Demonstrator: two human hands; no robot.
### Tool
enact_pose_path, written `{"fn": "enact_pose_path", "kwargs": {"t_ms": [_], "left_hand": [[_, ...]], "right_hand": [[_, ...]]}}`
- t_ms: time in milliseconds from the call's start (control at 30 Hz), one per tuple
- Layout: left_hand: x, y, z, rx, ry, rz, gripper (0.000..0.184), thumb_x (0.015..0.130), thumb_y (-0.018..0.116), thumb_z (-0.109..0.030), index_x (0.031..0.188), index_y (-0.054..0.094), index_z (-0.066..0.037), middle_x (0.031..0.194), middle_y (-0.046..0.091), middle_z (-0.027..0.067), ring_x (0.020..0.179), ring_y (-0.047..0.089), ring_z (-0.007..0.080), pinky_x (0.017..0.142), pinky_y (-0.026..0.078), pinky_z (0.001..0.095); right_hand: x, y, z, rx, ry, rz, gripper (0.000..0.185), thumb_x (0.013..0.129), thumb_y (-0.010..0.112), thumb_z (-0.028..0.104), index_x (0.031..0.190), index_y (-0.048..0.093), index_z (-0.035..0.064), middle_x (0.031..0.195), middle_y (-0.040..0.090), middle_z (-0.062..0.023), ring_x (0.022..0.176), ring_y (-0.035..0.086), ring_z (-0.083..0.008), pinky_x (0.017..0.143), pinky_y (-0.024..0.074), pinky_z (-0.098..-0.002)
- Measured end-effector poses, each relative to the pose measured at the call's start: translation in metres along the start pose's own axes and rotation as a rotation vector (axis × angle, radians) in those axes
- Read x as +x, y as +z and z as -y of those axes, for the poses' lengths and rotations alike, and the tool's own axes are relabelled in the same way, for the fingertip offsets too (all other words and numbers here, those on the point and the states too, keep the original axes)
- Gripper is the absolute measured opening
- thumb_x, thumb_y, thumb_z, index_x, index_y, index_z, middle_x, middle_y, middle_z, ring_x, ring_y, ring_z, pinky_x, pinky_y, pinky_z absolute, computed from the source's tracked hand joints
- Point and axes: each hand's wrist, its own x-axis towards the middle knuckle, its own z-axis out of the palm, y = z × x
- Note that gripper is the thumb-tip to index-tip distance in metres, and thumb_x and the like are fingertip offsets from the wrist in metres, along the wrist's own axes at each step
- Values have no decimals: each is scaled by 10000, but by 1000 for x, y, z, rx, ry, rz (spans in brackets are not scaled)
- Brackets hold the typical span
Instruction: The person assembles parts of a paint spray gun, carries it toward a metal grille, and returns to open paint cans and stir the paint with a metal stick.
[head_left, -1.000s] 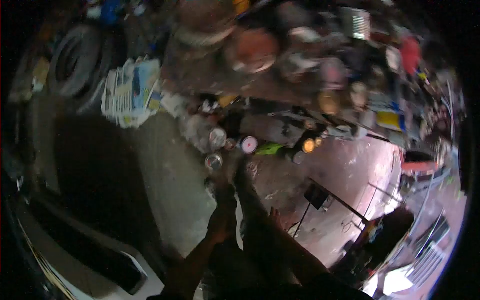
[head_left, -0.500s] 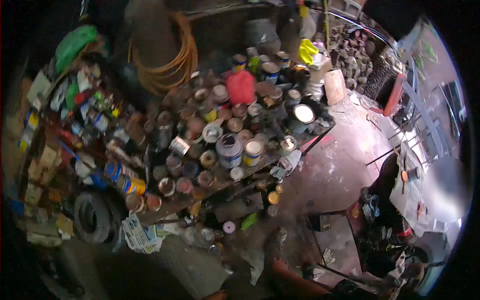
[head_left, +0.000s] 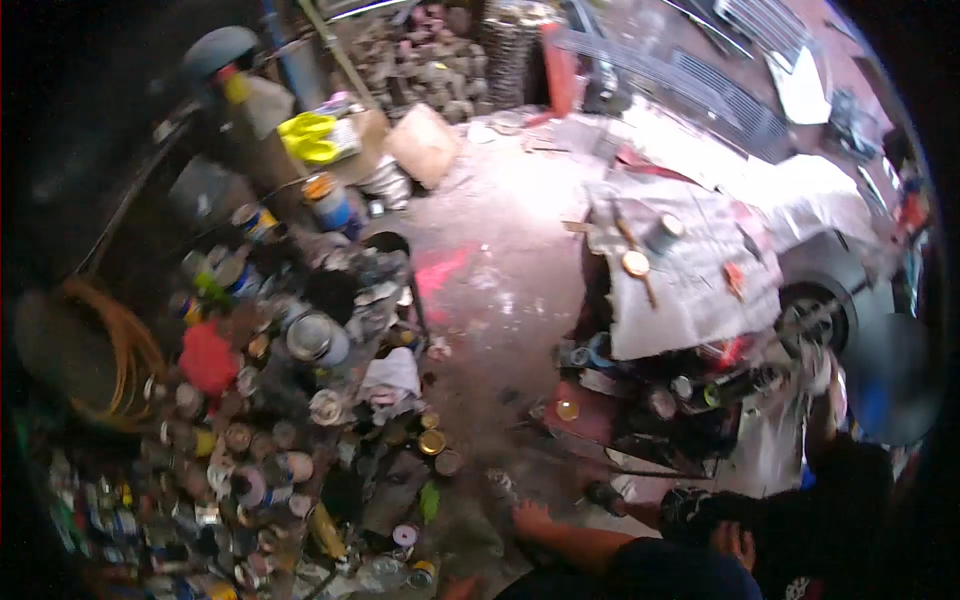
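Observation:
My right hand [head_left: 532, 518] reaches in low at the bottom centre, from a bare forearm and dark sleeve. Its fingers are blurred but look apart, and nothing shows in them. Only a smeared bit of my left hand [head_left: 460, 588] appears at the bottom edge; its fingers cannot be made out. Left of the right hand, a green leaf-like piece [head_left: 429, 501] and a pinkish-white round lid [head_left: 405, 535] lie low by the crowded bench. Above them are an open tin with a yellowish inside [head_left: 432, 442] and a crumpled white cloth [head_left: 392, 375]. Neither hand visibly touches these.
Many paint cans, a red cloth [head_left: 208, 357] and a coil of tan hose [head_left: 125, 355] crowd the left. A paper-covered table [head_left: 690, 290] bears a can and brush. Another person [head_left: 830, 510] in dark clothes is at lower right. Pink-stained floor [head_left: 480, 285] runs between.
My view has swung to the right: the can-covered bench has shifted left and down, and the papered table has come toward the middle. The other person now shows more. Both my hands stay low.

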Motion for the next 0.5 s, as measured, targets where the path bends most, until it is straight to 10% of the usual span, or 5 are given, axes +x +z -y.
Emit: {"fn": "enact_pose_path", "kwargs": {"t_ms": [500], "left_hand": [[85,-46,20,316,5,233,715,932,647,-397,1469,436,25,1363,528,250,1161,573,330,977,461,463]], "right_hand": [[-10,36,-3,-16,91,69,670,883,667,422,1426,486,73,1406,496,-198,1340,459,-382,1056,381,-597]]}}
